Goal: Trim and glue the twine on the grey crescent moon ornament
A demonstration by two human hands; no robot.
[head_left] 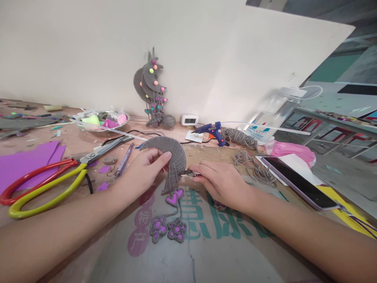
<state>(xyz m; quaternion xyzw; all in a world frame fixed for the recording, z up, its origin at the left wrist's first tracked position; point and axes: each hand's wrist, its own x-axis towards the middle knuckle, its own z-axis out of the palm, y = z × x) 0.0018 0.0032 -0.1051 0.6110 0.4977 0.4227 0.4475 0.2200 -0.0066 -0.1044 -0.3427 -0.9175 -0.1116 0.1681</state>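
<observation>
head view: at the left, large scissors (pixel 85 160) with red and yellow handles lay on the table (pixel 72 142), well apart from the work. the left hand (pixel 147 167) held the grey yarn-wrapped crescent (pixel 177 155), pinched between thumb and fingers along its inner curve. this crescent was mid-table, above a printed sheet (pixel 153 267), with a purple heart (pixel 174 197) just below its lower tip and two flowers (pixel 158 227) nearer the wearer. to the right, the right hand (pixel 220 179) closed on a small metal tool (pixel 190 173), its kind unclear, reaching the crescent's lower right edge. working well there probably called for a steady left pinch, light strokes that snagged no strands, and fingertips out of the tool's path. the glue gun (pixel 216 131) behind was best left clear of both wrists.
</observation>
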